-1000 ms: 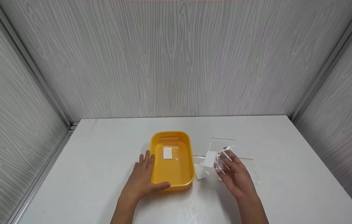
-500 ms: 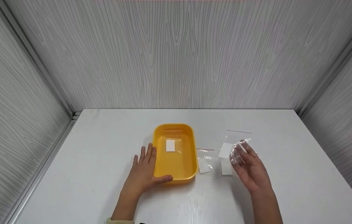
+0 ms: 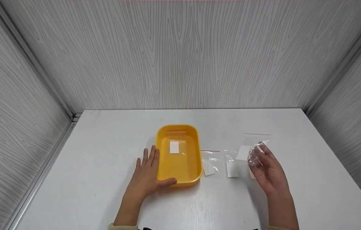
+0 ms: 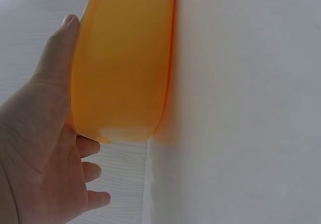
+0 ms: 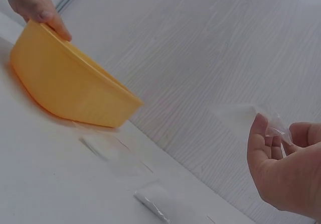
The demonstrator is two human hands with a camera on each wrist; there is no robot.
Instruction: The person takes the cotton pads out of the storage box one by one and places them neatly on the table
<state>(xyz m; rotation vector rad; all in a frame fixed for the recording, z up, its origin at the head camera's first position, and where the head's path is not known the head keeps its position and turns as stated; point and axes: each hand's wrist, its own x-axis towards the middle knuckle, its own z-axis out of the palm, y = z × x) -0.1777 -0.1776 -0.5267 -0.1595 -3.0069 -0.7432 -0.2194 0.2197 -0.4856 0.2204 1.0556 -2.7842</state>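
Note:
A yellow plastic tray (image 3: pixel 180 169) stands on the white table, and inside it lies a clear zip bag (image 3: pixel 174 147) with a white piece in it. My left hand (image 3: pixel 145 177) rests along the tray's left side, fingers straight, thumb (image 3: pixel 167 182) on the near rim. To the right, my right hand (image 3: pixel 268 169) pinches the crumpled edge of another clear zip bag (image 3: pixel 243 152), held up above the table, its white piece showing. In the right wrist view this bag (image 5: pixel 278 128) sits between thumb and fingertips.
Between tray and right hand, a clear zip bag (image 3: pixel 210 163) and a second zip bag (image 3: pixel 232 167) lie on the table (image 3: pixel 113 134), each with a white piece. Something pale shows partly behind the right hand. Grey wood-patterned panels (image 3: pixel 180 57) enclose the back and sides.
My right hand has moved right with the pinched bag, uncovering a bag on the table. My left hand stays at the tray; the head view has shifted slightly.

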